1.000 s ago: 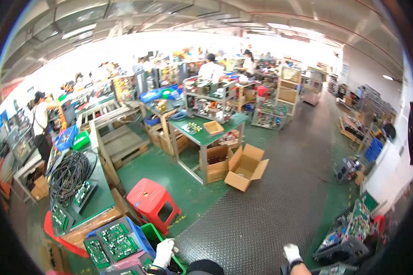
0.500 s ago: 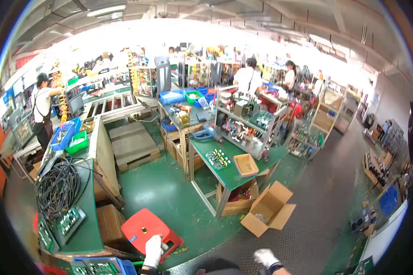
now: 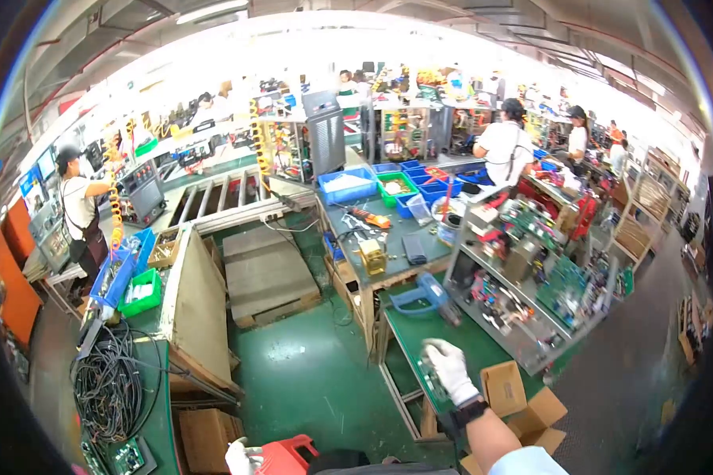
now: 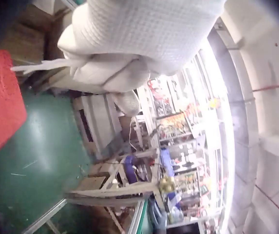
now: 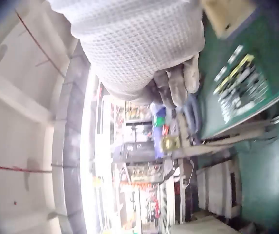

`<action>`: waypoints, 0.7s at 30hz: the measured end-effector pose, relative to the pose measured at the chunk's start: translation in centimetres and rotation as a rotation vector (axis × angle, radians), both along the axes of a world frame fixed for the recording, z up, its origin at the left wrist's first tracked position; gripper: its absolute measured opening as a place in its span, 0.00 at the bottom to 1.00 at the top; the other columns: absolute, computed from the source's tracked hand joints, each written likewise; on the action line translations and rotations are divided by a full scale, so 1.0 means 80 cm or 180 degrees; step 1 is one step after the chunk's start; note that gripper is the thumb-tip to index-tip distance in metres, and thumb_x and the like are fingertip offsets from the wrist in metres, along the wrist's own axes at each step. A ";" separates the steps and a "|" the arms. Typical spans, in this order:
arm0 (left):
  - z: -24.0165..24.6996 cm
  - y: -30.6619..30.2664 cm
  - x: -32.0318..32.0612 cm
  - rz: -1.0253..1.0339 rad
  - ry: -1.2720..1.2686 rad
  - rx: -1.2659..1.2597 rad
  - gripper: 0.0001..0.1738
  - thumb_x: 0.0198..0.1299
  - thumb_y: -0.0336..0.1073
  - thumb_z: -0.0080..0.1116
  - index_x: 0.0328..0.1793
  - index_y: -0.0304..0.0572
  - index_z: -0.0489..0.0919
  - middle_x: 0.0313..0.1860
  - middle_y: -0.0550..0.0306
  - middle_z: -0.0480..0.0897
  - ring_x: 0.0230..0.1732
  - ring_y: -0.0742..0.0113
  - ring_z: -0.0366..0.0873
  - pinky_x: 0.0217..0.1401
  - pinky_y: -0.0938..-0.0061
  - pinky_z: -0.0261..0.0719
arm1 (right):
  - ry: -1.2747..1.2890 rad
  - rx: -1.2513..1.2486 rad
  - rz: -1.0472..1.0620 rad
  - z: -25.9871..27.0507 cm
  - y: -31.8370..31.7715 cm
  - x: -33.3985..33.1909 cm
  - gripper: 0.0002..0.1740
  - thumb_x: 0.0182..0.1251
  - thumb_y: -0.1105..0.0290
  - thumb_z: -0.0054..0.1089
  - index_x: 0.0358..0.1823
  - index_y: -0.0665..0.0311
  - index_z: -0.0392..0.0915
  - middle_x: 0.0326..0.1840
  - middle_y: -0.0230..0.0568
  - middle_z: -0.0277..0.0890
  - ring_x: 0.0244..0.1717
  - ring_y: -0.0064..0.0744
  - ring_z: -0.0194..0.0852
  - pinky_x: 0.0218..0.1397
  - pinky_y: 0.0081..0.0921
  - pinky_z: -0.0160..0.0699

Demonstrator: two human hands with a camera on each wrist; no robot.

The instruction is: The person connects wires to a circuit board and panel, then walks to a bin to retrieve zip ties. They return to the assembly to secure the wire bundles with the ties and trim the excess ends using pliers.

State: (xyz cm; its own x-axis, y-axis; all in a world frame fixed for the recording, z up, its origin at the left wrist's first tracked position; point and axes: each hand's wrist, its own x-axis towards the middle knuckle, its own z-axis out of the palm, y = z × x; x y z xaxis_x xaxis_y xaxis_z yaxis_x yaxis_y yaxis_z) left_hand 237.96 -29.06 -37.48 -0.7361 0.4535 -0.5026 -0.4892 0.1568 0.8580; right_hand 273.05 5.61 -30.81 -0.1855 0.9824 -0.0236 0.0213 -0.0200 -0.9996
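My gloved right hand (image 3: 450, 370) is over the green-topped table (image 3: 477, 339), beside small circuit boards (image 3: 431, 381). The right wrist view shows that hand (image 5: 139, 48) with fingers loosely bent and nothing held; the boards (image 5: 241, 85) lie on the tabletop apart from it. Further back on the table is a blue tool (image 3: 421, 296). At the bottom edge, my gloved left hand (image 3: 243, 457) is by the red stool (image 3: 287, 456); whether they touch is unclear. In the left wrist view the left hand (image 4: 129, 44) has loosely curled fingers and holds nothing visible.
A loaded metal rack (image 3: 531, 305) stands behind the table, with a small tray (image 3: 503, 388) and a cardboard box (image 3: 543, 410) near its right side. Coiled black cables (image 3: 111, 388) lie on the left bench. A wooden pallet (image 3: 268, 269) rests on the floor. Several people work further back.
The view has turned right and come closer to the green table. My right hand has moved forward and up over it. The stool and left hand now sit lower in view.
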 end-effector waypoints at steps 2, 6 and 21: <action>0.013 0.040 -0.017 0.0312 -0.0050 0.0001 0.23 0.69 0.45 0.47 0.61 0.35 0.74 0.39 0.46 0.84 0.32 0.62 0.81 0.33 0.72 0.81 | 0.0164 0.0050 0.0433 0.000 0.076 -0.087 0.13 0.69 0.71 0.58 0.51 0.68 0.80 0.39 0.32 0.82 0.34 0.17 0.77 0.39 0.17 0.77; -0.074 0.088 -0.119 0.0192 0.0180 0.0052 0.28 0.71 0.49 0.45 0.65 0.32 0.69 0.52 0.40 0.82 0.49 0.52 0.82 0.54 0.62 0.81 | 0.0030 0.0458 0.0956 0.008 0.186 -0.234 0.13 0.68 0.71 0.60 0.52 0.68 0.80 0.40 0.27 0.80 0.36 0.13 0.73 0.38 0.15 0.75; 0.027 0.486 -0.429 -0.0734 0.1911 -0.0381 0.20 0.73 0.42 0.43 0.62 0.39 0.76 0.27 0.59 0.80 0.16 0.82 0.61 0.16 0.87 0.55 | -0.0511 0.0152 0.0040 0.058 0.741 -0.450 0.14 0.63 0.69 0.61 0.48 0.67 0.80 0.32 0.34 0.81 0.23 0.18 0.74 0.22 0.16 0.69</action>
